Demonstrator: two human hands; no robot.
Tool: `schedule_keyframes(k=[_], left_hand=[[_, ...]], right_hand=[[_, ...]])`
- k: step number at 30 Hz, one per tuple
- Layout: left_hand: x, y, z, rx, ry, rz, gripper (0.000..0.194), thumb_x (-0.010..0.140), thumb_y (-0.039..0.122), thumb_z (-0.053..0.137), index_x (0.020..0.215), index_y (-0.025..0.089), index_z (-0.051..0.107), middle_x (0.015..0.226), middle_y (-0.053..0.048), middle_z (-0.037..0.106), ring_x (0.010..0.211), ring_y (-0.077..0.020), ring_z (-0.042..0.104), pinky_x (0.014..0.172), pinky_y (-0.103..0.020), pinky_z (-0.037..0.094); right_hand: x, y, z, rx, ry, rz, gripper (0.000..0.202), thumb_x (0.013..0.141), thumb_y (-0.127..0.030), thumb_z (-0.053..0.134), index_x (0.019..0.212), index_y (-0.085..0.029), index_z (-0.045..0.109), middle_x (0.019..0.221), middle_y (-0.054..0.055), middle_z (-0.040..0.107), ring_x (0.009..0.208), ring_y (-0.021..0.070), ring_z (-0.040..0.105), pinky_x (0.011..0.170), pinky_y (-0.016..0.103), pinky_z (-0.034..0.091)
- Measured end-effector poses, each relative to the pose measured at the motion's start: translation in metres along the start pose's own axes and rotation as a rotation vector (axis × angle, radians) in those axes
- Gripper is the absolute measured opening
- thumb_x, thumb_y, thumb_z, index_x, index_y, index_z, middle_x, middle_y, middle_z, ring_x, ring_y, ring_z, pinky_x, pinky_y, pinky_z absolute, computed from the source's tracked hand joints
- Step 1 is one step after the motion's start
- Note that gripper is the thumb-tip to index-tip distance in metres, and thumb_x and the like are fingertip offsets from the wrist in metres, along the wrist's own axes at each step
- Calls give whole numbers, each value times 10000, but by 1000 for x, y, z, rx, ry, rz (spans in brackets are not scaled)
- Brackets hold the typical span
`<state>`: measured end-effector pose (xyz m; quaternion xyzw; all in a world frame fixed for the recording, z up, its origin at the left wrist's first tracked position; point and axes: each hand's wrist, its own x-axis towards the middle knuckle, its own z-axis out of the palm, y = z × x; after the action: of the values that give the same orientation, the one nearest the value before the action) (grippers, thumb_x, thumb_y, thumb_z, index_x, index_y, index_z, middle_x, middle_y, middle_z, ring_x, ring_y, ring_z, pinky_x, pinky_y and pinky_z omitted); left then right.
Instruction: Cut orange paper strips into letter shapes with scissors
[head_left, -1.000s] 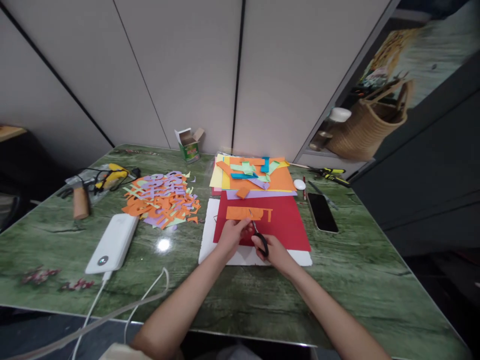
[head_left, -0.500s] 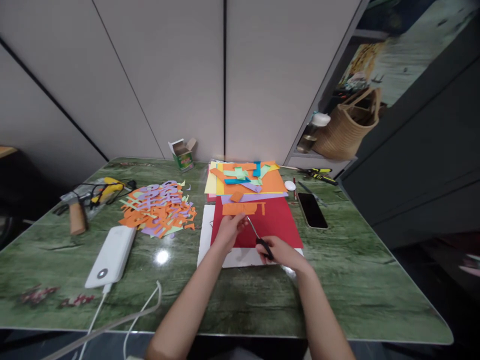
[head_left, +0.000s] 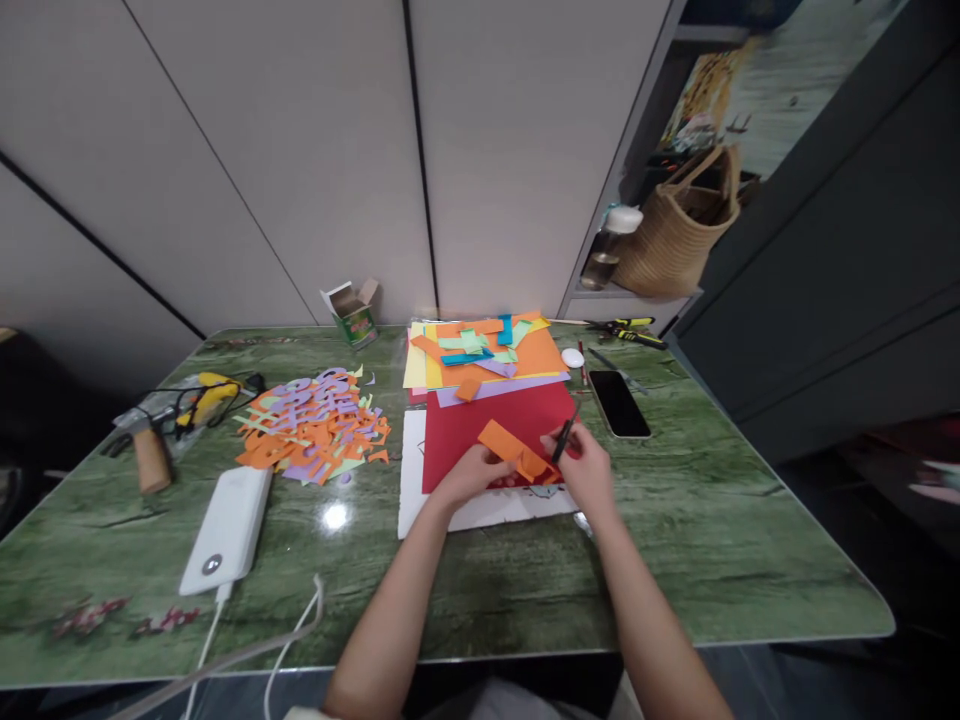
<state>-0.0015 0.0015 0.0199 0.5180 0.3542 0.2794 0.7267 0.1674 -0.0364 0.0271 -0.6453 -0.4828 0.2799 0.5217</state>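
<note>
An orange paper strip [head_left: 504, 440], partly cut, slants over the red sheet [head_left: 457, 425]. My left hand [head_left: 480, 478] pinches the strip at its lower edge. Black-handled scissors [head_left: 564, 440] are in my right hand [head_left: 585, 462], blades pointing up and away from the strip. The fingers of my right hand are close to the strip's right end; whether they touch it I cannot tell. Under the red sheet lies a white sheet [head_left: 412, 480]. Just beyond the red sheet is a stack of coloured paper [head_left: 536, 360] with several loose strips on top.
A heap of paper cutouts [head_left: 315, 425] lies left, near a white power bank [head_left: 229, 530] with its cable. A phone [head_left: 619, 404], a white oval object [head_left: 572, 358] and yellow-black pliers [head_left: 637, 332] are at right. A small open box [head_left: 352, 315] stands at the back.
The orange strip has turned to slant down rightward and come nearer. The scissors have swung from pointing at the strip to pointing up, away from it. The view has shifted slightly.
</note>
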Motion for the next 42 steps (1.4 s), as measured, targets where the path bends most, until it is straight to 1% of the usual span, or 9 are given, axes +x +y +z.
schedule_keyframes(k=[4,6,10,18,28,31,35,37,42], left_hand=[[-1,0,-4,106,-67,24,226,636,290,603,779,116,624,676,-56,616,552,-121,521,526,-230,396],[-1,-1,-6,134,-90,17,251,640,300,598,807,115,623,708,-65,619,568,-123,525,535,-233,402],[-2,1,-7,143,-130,23,303,640,291,602,893,123,600,781,-68,617,625,-128,538,562,-232,412],[1,-3,-4,123,-84,8,235,648,278,600,820,118,595,710,-41,598,593,-110,519,541,-213,399],[3,-5,-12,-70,178,-17,302,612,314,642,857,140,605,855,-75,617,717,-133,566,583,-204,431],[5,-7,-16,-103,236,11,277,605,298,643,824,132,608,832,-74,613,708,-131,562,553,-191,430],[12,-11,-20,-263,443,111,251,601,289,635,803,152,579,814,-46,597,698,-126,561,562,-215,459],[15,-12,-21,-359,506,148,225,594,282,636,762,153,559,780,-32,589,691,-125,561,580,-240,477],[16,-11,-24,-562,541,190,173,587,229,634,684,155,512,731,-4,555,723,-126,554,625,-268,493]], right_hand=[[2,7,-1,209,-248,102,284,624,-385,636,764,-160,536,728,40,614,679,156,557,648,273,438],[2,10,-1,277,-303,139,294,604,-353,659,781,-152,539,738,47,619,681,156,560,637,269,444],[1,15,1,291,-287,136,267,576,-296,681,759,-143,560,747,44,616,661,141,550,602,247,440],[0,17,11,301,-144,98,197,582,-233,658,729,-157,551,718,21,608,661,133,557,614,236,441],[-3,10,13,217,-234,87,176,602,-242,638,721,-160,539,700,28,598,662,150,554,602,249,443],[-3,7,14,203,-144,71,203,628,-299,631,745,-166,531,733,32,598,699,157,560,650,265,442],[-4,3,10,142,-7,25,230,690,-384,585,741,-170,520,692,24,583,673,152,545,637,261,425],[-7,0,9,157,-114,45,256,717,-419,551,740,-166,516,632,24,579,607,146,533,553,243,413],[-19,-4,14,264,-588,153,330,750,-471,490,788,-144,512,597,15,575,395,78,446,385,195,326]])
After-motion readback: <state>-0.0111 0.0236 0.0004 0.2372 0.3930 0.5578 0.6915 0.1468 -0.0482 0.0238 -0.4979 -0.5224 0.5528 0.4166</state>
